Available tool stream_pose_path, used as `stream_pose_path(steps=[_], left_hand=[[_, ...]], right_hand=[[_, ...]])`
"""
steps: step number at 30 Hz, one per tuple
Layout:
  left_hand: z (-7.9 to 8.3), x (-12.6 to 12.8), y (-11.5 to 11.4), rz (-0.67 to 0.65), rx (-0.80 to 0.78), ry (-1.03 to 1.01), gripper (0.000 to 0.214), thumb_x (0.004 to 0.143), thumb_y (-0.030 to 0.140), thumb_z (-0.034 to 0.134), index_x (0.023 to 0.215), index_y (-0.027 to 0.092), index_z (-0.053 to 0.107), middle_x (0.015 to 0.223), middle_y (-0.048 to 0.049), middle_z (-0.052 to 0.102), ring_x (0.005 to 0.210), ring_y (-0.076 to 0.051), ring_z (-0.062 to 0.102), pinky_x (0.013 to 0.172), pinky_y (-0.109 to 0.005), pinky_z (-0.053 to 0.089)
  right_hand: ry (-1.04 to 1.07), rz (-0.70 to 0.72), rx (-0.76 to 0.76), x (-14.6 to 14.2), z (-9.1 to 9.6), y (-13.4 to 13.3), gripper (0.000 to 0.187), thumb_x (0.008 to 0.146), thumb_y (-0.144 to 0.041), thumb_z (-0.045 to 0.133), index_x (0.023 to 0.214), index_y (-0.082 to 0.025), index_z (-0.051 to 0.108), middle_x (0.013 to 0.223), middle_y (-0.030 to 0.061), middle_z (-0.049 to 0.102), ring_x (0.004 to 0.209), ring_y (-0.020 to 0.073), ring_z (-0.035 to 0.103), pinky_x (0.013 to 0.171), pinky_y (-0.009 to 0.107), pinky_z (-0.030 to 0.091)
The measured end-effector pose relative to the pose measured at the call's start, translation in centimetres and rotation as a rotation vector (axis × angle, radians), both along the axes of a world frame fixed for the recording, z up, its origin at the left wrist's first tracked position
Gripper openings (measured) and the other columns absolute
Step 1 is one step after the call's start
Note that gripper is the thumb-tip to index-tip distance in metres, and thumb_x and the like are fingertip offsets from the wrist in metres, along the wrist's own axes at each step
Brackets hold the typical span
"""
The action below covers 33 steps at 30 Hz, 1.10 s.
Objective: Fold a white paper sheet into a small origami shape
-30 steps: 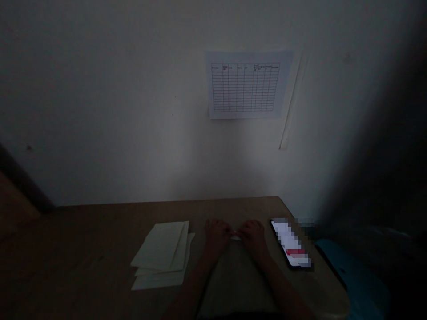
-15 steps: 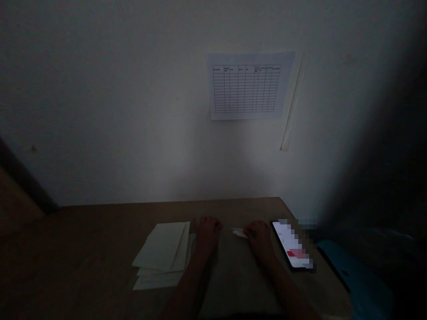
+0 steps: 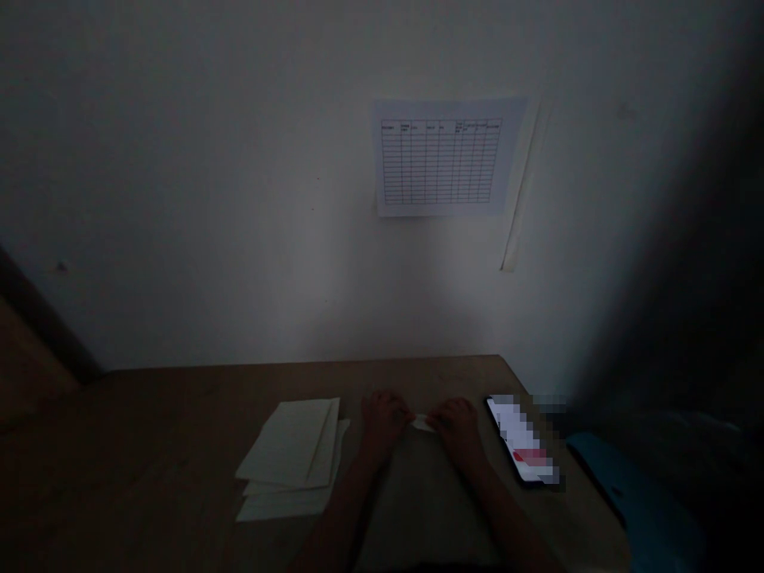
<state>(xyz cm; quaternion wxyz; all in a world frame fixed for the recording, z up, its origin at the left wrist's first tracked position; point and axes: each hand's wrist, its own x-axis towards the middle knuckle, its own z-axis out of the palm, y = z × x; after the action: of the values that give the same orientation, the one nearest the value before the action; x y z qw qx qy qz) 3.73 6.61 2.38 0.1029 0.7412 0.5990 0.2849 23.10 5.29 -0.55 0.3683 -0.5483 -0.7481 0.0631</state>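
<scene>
A small white paper strip (image 3: 422, 423) lies on the bench (image 3: 179, 406) between the two hands, directly ahead of the wearer and near the bench's far edge. Its long axis runs roughly side to side with a slight tilt, so one end points toward each hand. It sits about midway between them, with neither hand clearly nearer.

The left hand (image 3: 385, 419) and right hand (image 3: 457, 426) face each other, backs up, with their fingers curled inward and closed toward the strip's ends. Neither hand is spread open. Both sets of fingertips meet the paper or come just beside it, but the dim light and small view hide whether they are actually pinching it, so I cannot tell if it is held.

To the left of the left hand, a stack of pale paper sheets (image 3: 286, 458) lies on the bench, well within reach but not touching it. Just beyond the right hand, a smartphone (image 3: 519, 438) lies with its screen lit and pixelated. A teal plastic object (image 3: 633, 493) sits low at the right, past the bench's edge. A ruled grid chart (image 3: 438, 155) is fixed to the wall (image 3: 179, 199) above.
</scene>
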Motion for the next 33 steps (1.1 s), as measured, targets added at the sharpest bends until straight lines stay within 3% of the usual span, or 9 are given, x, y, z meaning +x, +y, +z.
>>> stream_pose_path(steps=[5,11,17,21,25,33], left_hand=[[0.3,0.2,-0.1,0.016,0.027,0.03,0.005,0.082,0.028,0.07,0.083,0.026,0.074,0.111,-0.0041,0.067,0.111,-0.026,0.054,0.109,-0.055,0.026],[0.6,0.2,-0.6,0.037,0.085,0.073,0.006,0.084,0.032,0.07,0.083,0.028,0.075,0.109,-0.0024,0.068,0.114,-0.029,0.052,0.111,-0.065,0.012],[0.6,0.5,-0.9,-0.047,0.074,0.035,0.009,0.083,0.04,0.071,0.088,0.034,0.076,0.11,-0.0012,0.068,0.115,-0.03,0.051,0.112,-0.065,0.009],[0.5,0.9,-1.0,-0.081,0.051,0.033,0.01,0.084,0.038,0.069,0.088,0.032,0.076,0.112,-0.0021,0.069,0.115,-0.029,0.051,0.113,-0.064,0.008],[0.4,0.9,-1.0,-0.065,0.064,0.034,0.011,0.085,0.034,0.067,0.085,0.028,0.075,0.11,-0.0031,0.069,0.114,-0.027,0.052,0.114,-0.06,0.01],[0.7,0.7,-0.8,-0.029,0.042,0.021,0.008,0.083,0.031,0.069,0.078,0.027,0.075,0.108,-0.0019,0.07,0.116,-0.028,0.052,0.113,-0.065,0.005]], right_hand=[[0.007,-0.022,0.0,-0.1,0.0,0.0,0.012,0.087,-0.025,0.064,0.08,-0.026,0.074,0.085,0.0016,0.071,0.092,0.0216,0.06,0.099,0.042,0.029],[0.023,-0.011,0.002,-0.1,-0.2,0.0,0.015,0.089,-0.025,0.06,0.082,-0.025,0.073,0.089,0.0025,0.071,0.096,0.0215,0.059,0.099,0.041,0.029],[-0.018,-0.024,-0.023,-0.3,0.1,-0.1,0.015,0.088,-0.025,0.062,0.079,-0.027,0.074,0.086,0.0011,0.072,0.093,0.0208,0.06,0.098,0.04,0.03],[-0.049,-0.01,-0.034,-0.6,0.3,-0.2,0.011,0.087,-0.027,0.065,0.082,-0.029,0.075,0.087,-0.0004,0.073,0.094,0.0207,0.061,0.1,0.041,0.027],[-0.071,0.001,-0.033,-0.8,0.2,-0.2,0.012,0.088,-0.033,0.066,0.082,-0.029,0.076,0.086,0.0002,0.073,0.094,0.021,0.06,0.103,0.043,0.024],[-0.058,0.012,-0.008,-0.8,-0.1,-0.2,0.016,0.09,-0.037,0.064,0.081,-0.029,0.076,0.084,0.0011,0.072,0.094,0.0208,0.06,0.105,0.043,0.022]])
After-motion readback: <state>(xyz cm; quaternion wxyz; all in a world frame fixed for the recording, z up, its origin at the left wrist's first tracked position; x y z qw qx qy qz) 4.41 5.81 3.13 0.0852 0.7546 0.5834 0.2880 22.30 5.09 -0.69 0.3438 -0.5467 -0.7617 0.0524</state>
